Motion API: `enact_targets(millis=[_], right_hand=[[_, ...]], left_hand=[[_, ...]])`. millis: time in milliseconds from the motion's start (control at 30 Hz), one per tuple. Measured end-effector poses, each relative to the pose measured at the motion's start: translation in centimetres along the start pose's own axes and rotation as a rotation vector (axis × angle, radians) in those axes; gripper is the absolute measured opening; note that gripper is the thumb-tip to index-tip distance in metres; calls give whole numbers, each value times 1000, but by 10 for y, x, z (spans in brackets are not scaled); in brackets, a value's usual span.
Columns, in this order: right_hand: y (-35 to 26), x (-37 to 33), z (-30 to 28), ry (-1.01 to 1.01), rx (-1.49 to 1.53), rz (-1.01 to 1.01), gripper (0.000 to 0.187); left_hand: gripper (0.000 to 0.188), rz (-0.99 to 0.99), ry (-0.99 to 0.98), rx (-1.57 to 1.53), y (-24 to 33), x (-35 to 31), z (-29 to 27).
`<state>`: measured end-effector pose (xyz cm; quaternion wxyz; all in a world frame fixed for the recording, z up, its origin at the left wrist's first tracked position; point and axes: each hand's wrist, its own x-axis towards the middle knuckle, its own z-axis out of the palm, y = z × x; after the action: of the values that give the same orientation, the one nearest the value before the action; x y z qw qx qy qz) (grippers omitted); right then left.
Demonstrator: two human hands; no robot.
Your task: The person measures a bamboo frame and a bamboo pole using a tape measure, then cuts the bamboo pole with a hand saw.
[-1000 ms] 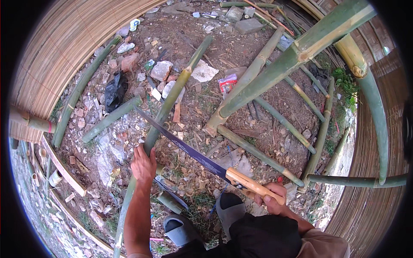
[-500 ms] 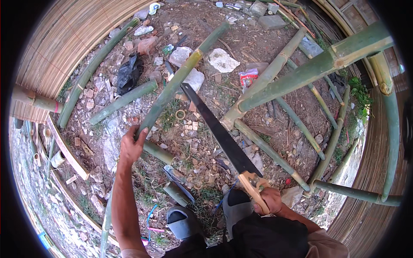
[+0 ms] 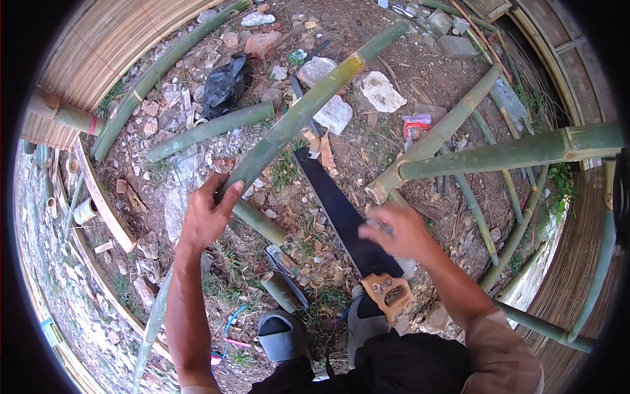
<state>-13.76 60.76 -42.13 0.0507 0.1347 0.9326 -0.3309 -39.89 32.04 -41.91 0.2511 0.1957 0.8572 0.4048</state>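
Observation:
My left hand (image 3: pixel 209 209) is wrapped round the lower end of a green bamboo pole (image 3: pixel 289 128), which slants up and away to the right with a yellowish node near its far end. A handsaw (image 3: pixel 341 213) with a dark blade and a pale wooden handle rests at my feet, its tip near the stones. Over the blade, apart from the handle, my right hand (image 3: pixel 397 230) is in the air. Its fingers are somewhat blurred but look spread, with nothing seen in them.
Thick joined bamboo poles (image 3: pixel 485 157) rise at the right. Cut bamboo lengths (image 3: pixel 210 131), pale rocks (image 3: pixel 382 92) and a black plastic bag (image 3: pixel 226 85) lie on the littered ground. A woven bamboo wall (image 3: pixel 111 52) curves along the left. My sandals (image 3: pixel 282 335) are below.
My right hand has let go of the saw handle and moved up and forward. The saw now lies lower and steeper. My left hand still holds the pole; the whole view has shifted.

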Motion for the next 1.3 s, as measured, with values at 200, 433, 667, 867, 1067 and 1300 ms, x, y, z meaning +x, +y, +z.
enact_targets(millis=[200,433,667,867,1067,1300], right_hand=[[75,223,28,419,-286,208,79],[37,224,-10,285,56,189,84],[4,227,-13,160,77,247,90],[19,-52,56,388,-132,-83,26],[29,-231,82,-170,-321,46,33],[44,-243,103,-114,-453,20,25]], left_hand=[[34,0,-19,-12,27,-8,-9],[30,-22,29,0,63,-38,-51],[35,-40,-47,-49,35,-33,-39],[37,107,41,149,-3,-15,14],[41,173,31,196,-29,2,76],[42,208,78,322,-36,0,97]])
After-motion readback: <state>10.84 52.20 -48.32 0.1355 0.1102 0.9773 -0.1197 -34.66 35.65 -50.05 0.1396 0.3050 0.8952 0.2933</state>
